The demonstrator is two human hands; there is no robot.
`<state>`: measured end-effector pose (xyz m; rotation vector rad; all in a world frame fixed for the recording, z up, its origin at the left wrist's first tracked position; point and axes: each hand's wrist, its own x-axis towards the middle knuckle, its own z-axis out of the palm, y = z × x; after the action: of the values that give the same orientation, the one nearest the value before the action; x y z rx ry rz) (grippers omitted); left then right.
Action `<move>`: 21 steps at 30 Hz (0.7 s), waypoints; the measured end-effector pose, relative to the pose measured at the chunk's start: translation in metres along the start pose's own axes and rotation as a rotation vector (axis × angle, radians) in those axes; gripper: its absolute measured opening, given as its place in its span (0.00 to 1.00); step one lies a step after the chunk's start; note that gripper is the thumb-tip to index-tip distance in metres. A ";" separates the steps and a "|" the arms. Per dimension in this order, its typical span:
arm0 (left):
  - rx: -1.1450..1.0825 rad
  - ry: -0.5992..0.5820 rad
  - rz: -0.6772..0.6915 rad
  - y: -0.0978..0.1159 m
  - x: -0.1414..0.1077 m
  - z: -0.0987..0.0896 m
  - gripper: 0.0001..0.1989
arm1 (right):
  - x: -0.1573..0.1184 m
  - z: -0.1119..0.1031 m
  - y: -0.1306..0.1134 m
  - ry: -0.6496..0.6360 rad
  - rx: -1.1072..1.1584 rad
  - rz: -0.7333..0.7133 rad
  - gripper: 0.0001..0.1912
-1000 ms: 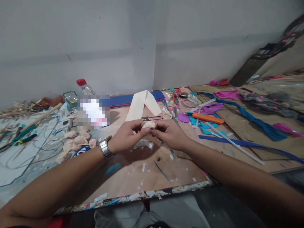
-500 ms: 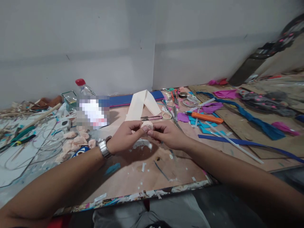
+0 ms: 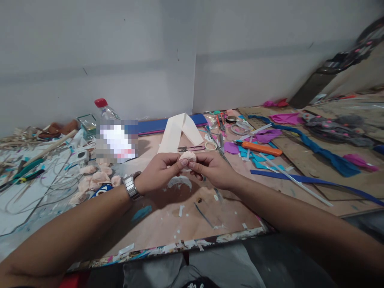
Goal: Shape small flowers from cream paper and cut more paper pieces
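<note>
Both hands meet above the middle of the worktable, pinching one small crumpled pale-peach paper piece (image 3: 188, 156). My left hand (image 3: 163, 170), with a metal watch on its wrist, grips it from the left, thumb in front. From the right, my right hand (image 3: 214, 170) holds the same piece, its thumb tip close to the other thumb. Just beyond the fingers lie thread snips (image 3: 192, 148) with a pink handle and a small cream tape ring (image 3: 211, 146). A folded cream paper strip (image 3: 174, 132) rests behind the left hand.
Several crumpled peach pieces (image 3: 97, 180) lie left of my left wrist, near green-handled pliers (image 3: 28, 170). A red-capped bottle (image 3: 102, 105) stands at the back left. On the right are an orange utility knife (image 3: 261, 148), blue strips (image 3: 300, 179) and coloured paper scraps.
The thumbs have shifted slightly on the peach paper piece, and more of its upper face shows. The hands stay in nearly the same place.
</note>
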<state>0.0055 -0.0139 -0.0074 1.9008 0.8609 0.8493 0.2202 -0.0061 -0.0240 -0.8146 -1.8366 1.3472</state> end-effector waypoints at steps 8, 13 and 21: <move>-0.089 -0.038 -0.044 0.003 0.000 0.001 0.24 | 0.000 0.000 -0.001 -0.010 0.035 0.037 0.26; -0.211 0.014 -0.103 0.001 0.002 0.000 0.26 | -0.001 0.003 -0.001 0.032 0.103 0.021 0.26; -0.388 0.013 -0.150 -0.008 0.003 0.000 0.23 | -0.006 0.004 0.000 0.131 0.095 -0.215 0.13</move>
<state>0.0051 -0.0081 -0.0138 1.4768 0.7714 0.8672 0.2200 -0.0132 -0.0255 -0.6212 -1.6929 1.2054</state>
